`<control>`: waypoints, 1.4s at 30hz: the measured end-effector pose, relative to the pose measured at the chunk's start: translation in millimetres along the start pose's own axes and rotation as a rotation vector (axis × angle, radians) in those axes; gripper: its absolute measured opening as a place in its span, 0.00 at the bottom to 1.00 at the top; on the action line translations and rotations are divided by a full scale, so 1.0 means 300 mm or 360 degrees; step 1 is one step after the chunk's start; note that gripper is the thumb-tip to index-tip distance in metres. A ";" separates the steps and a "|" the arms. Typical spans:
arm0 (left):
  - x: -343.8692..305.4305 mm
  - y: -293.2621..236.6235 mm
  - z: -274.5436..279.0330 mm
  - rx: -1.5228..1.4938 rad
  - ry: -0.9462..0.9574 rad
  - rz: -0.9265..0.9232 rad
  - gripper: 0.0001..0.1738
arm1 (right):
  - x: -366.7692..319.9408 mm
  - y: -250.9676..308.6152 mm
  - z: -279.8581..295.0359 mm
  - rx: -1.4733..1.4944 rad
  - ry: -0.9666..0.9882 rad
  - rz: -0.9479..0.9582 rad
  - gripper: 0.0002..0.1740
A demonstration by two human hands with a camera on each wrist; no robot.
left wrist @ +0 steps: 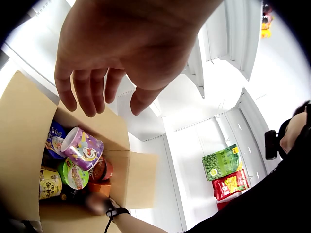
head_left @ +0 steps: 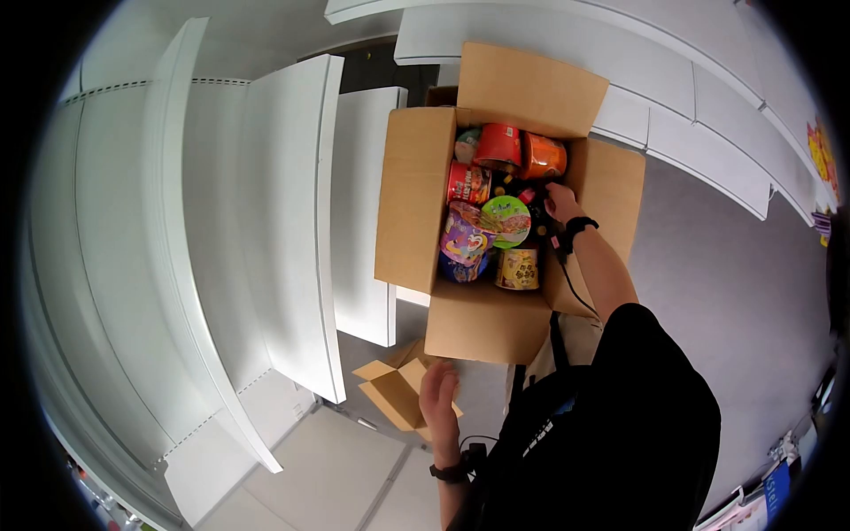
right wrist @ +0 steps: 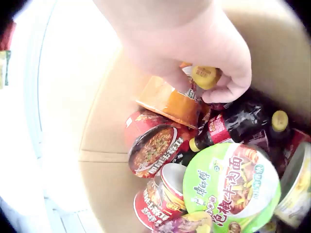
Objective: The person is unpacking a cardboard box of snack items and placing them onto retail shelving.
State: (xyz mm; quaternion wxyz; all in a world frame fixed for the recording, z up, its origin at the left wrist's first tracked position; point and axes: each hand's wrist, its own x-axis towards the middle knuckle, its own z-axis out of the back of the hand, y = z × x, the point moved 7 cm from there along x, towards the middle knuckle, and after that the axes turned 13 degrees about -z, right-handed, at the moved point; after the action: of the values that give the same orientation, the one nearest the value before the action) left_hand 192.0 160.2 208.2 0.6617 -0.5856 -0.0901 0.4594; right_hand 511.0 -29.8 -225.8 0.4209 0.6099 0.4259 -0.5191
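Gripping a yellow-capped bottle (right wrist: 205, 76), right hand (right wrist: 194, 43) sits among crowding noodle cups (right wrist: 231, 187) — left hand (head_left: 438, 398) hangs relaxed.

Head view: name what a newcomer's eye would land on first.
The open cardboard box in the middle, crammed with bright instant-noodle cups, a green-lidded cup and a purple cup most of all. The right hand reaches into its right side and pinches a yellow cap among dark bottles, while the left hand hovers open beneath the near flap. White shelves stand to the left.
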 end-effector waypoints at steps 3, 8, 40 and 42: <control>-0.003 -0.012 0.019 -0.0049 0.0066 -0.0087 0.19 | -0.109 -0.001 0.032 -0.0019 0.0047 0.0056 0.03; -0.003 -0.032 0.083 -0.0171 0.0066 -0.0195 0.18 | -0.382 0.008 0.074 -0.0138 -0.0008 0.0275 0.02; -0.031 -0.241 0.198 -0.0400 0.0274 -0.1095 0.43 | -1.924 -0.327 -0.364 -0.1940 0.0940 0.0895 0.08; -0.065 -0.309 0.212 -0.0279 0.0243 -0.1169 0.46 | -2.016 -0.379 -0.400 -0.2000 0.1002 0.0869 0.06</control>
State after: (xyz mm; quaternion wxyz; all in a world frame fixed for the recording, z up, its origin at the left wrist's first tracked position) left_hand 185.8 200.5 314.9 0.7345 -0.6012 -0.2833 0.1373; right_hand 375.7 67.1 378.8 0.6617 0.4586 0.5756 0.1432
